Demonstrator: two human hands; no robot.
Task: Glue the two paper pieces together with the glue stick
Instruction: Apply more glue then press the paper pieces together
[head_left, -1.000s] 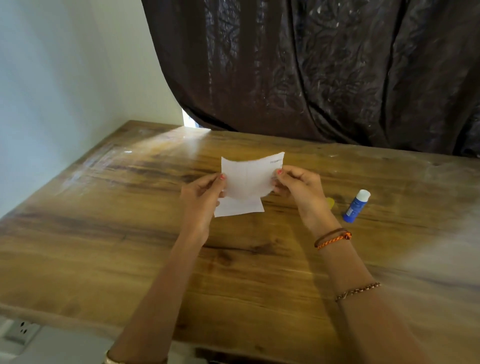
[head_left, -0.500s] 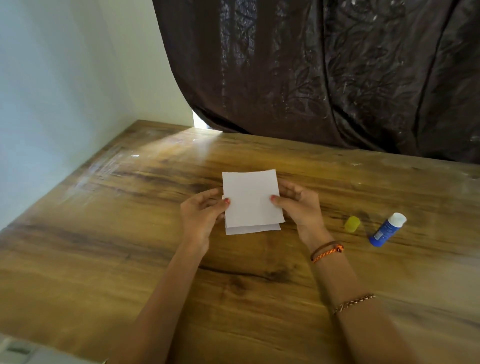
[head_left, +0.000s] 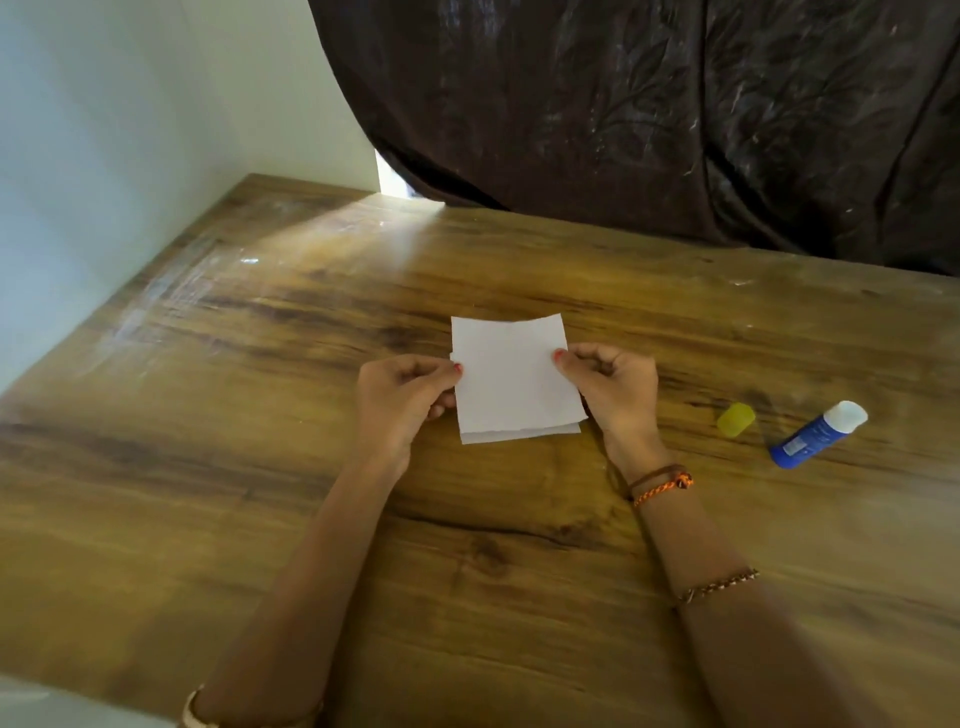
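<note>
Both hands' grip (head_left: 402, 387) (head_left: 610, 382) still pinches the now flatter stacked papers (head_left: 514, 384).

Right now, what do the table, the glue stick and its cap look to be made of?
Table: wood or wood-look laminate, with visible grain and knots and a semi-gloss sheen; which one, I cannot tell.
Glue stick: smooth blue plastic tube with a printed label; the white tip looks like exposed glue.
Cap: translucent yellow plastic, lying apart from the stick.

Lower paper (head_left: 519, 434) mostly hidden under upper paper (head_left: 511, 376).
</note>
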